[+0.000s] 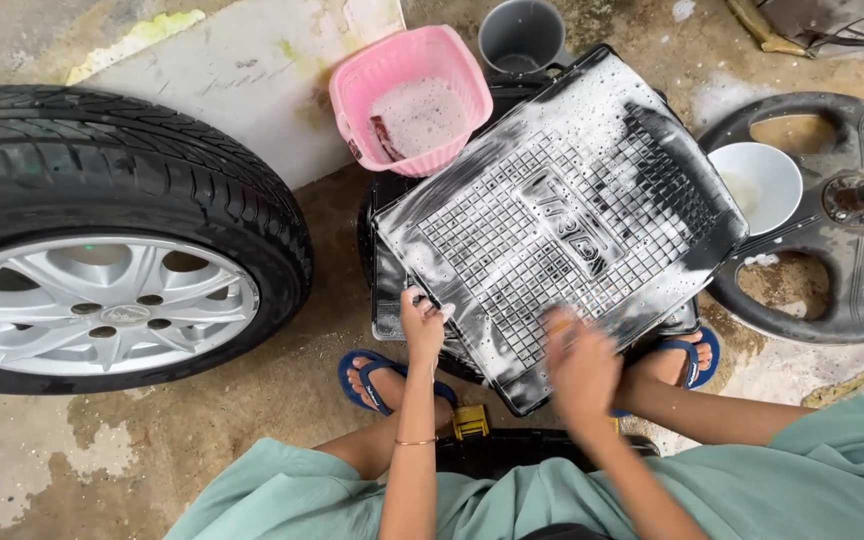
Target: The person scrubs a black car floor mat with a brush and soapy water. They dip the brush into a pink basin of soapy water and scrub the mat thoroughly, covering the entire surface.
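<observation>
A black rubber car floor mat [572,210], covered in white soap foam, lies tilted on top of other black mats [384,300] on the ground. My left hand [422,325] grips the mat's near left edge. My right hand [580,368] is blurred with motion over the mat's near part; something orange shows at its fingers, but what it holds is too blurred to tell. My feet in blue flip-flops [372,378] rest just below the mats.
A car wheel with a silver rim [102,300] lies at the left. A pink basket with foamy water [414,100] and a grey bucket [522,35] stand behind the mat. A white bowl [757,185] sits on a dark wheel rim [832,290] at the right.
</observation>
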